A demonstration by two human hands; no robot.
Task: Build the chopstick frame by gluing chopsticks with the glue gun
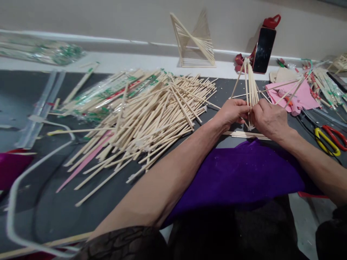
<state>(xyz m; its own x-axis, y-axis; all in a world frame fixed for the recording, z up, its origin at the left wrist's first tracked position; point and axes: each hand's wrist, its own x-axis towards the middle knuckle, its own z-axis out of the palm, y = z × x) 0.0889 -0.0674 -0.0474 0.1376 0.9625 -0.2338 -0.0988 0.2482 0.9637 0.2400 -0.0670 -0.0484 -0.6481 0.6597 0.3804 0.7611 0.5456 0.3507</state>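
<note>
A fan-like frame of thin wooden sticks (251,85) stands between my hands at the right of the dark table, its sticks meeting at the top. My left hand (235,111) is closed on its left side, thumb and fingers pinched on the sticks. From the right, my right hand (271,117) holds the lower sticks with its fingers curled. Several loose sticks (246,135) lie flat just in front of the frame. Purple cloth (244,177) spreads below my forearms. Fingertips partly hide the frame's lower part.
A big pile of sticks (162,112) covers the table's middle. Behind stand a twisted stick model (193,43) and a phone (264,50). To the right are pink cloth (306,92) and scissors with red and yellow handles (326,141). A white cable or tube (12,213) curves at left.
</note>
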